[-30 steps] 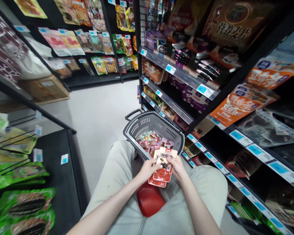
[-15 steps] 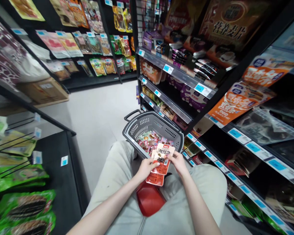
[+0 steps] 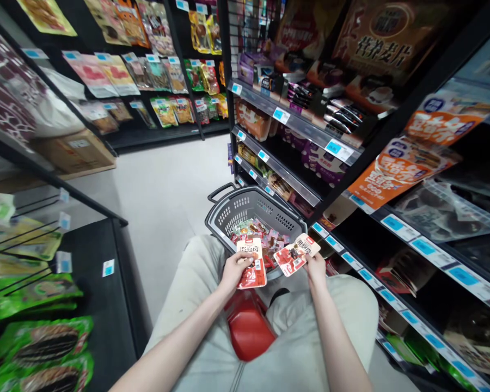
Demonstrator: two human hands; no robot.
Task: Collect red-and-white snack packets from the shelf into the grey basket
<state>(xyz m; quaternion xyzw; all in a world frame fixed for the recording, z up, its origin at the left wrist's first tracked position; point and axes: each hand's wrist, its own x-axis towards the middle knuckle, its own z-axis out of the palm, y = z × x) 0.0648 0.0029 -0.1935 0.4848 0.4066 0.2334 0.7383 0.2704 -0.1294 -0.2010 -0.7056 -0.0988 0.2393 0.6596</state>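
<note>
My left hand (image 3: 233, 268) is closed on a stack of red snack packets (image 3: 251, 264), held upright over my lap. My right hand (image 3: 315, 265) pinches a single red-and-cream snack packet (image 3: 296, 255), tilted toward the low shelf on the right. Just beyond both hands a grey plastic shopping basket (image 3: 251, 206) stands on the floor, holding several more small snack packets (image 3: 256, 231). I sit on a red stool (image 3: 248, 328) with my knees on either side of it.
Black store shelves with blue price tags (image 3: 338, 148) run along the right, stocked with boxes and bags. Hanging green and yellow packets (image 3: 32, 288) fill the left rack. A cardboard box (image 3: 75, 147) sits at the far left. Pale floor stretches ahead.
The packets were held together in both hands. My right hand has pulled one packet off to the right while my left hand kept the rest and shifted slightly left.
</note>
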